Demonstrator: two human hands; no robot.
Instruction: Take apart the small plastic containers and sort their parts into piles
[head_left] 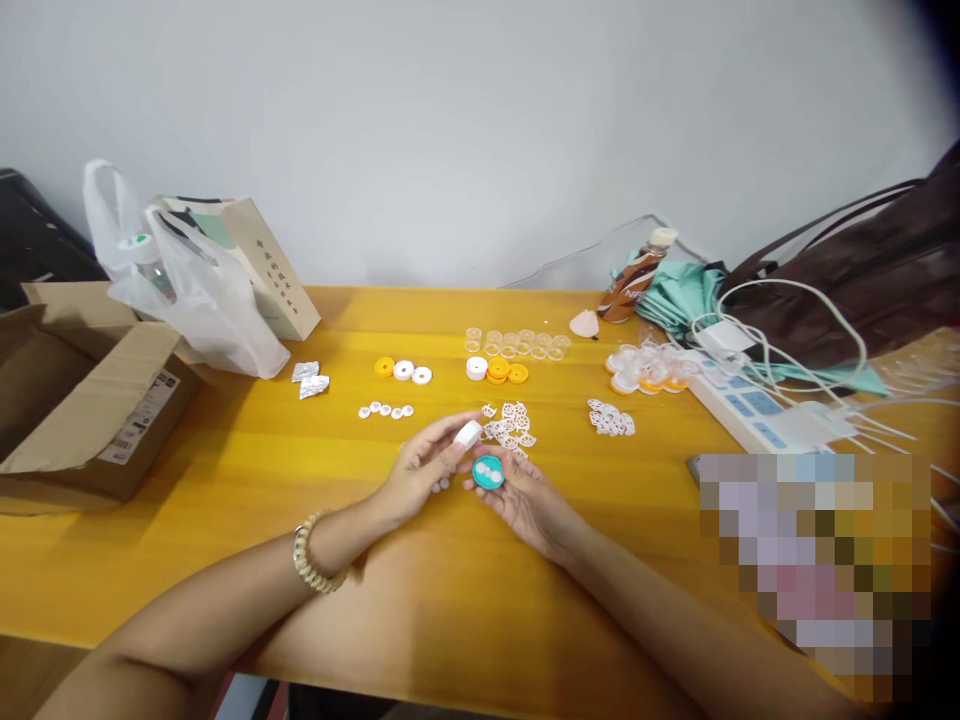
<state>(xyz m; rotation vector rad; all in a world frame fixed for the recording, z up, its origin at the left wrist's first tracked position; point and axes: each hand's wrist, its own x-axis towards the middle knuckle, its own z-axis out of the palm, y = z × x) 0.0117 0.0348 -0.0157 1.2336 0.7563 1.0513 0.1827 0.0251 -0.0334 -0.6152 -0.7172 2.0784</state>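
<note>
Between the thumb and fingers of my left hand is a small white round plastic cap, tilted on its side. My right hand grips a shallow teal round case whose open face shows small white round pieces inside. The two held parts are close together but apart. Just beyond my hands lies a cluster of white lattice-like plastic pieces. Several small white discs form a row to the left. Behind them are orange and white rings and orange and white round caps.
Clear plastic cups stand in rows at the back. To the right are bagged orange-and-white parts, more lattice pieces, a drink bottle and a power strip with cables. A cardboard box and plastic bag stand left.
</note>
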